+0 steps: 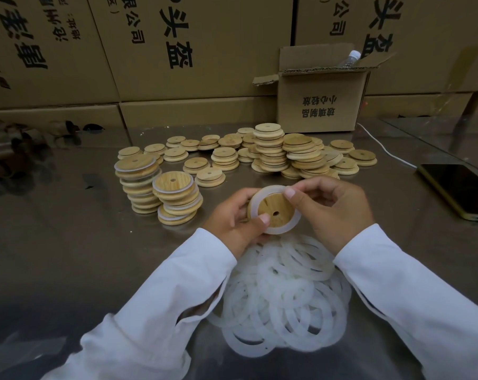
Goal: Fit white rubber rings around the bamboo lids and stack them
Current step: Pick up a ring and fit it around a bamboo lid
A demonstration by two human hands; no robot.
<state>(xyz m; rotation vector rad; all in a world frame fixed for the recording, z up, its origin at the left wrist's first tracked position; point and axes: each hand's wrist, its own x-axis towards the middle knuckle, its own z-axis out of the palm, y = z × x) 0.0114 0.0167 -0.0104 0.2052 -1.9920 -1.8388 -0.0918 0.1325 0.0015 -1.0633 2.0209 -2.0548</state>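
Above the bench (67, 242), fingers of our left hand (233, 223) grip a lid (274, 205); our right hand (331, 212) fingers pinch a ring (294, 225) onto it. Loose rings (281, 303) lie beneath, 2 ringed stacks (174, 198) at left, bare lids (270, 149) behind, box (320, 105) and phone (457, 190) beyond.

Packing warehouse | printed cartons (177, 45) stacked wall-high | steel worktop (67, 242) piled with lids (270, 149) and rings (281, 292)

One head-worn wide-angle view, facing forward and down, close above left hand (232, 226) and right hand (333, 212); boxes (205, 50) behind bend, probably lens distortion.
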